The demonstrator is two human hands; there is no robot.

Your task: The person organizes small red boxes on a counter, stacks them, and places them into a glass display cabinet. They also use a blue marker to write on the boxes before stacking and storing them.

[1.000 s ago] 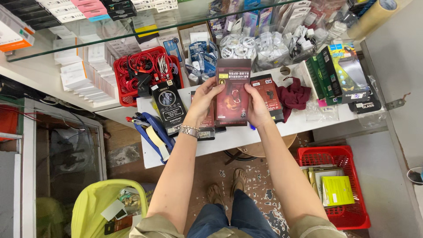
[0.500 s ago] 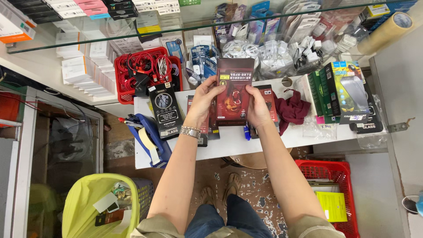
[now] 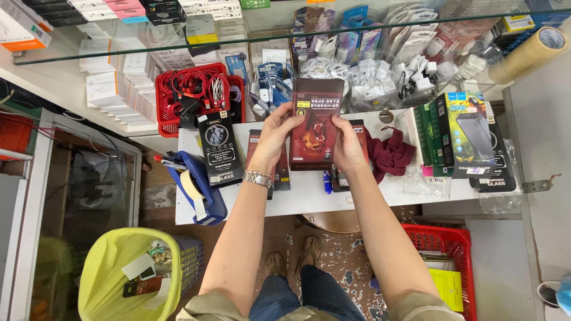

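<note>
A flat, dark maroon retail packet with a reddish animal graphic is held upright above a white shelf, gripped at its side edges by the left hand and right hand, fingers closed on it. Similar black packets, a maroon cloth and a red basket of cables lie around; a yellow-lined bin stands on the floor below.

dark red packet raised higher (both hands), farther forward

The single head-worn camera looked steeply down from above the white table, close over it, facing the glass shelf beyond it.
</note>
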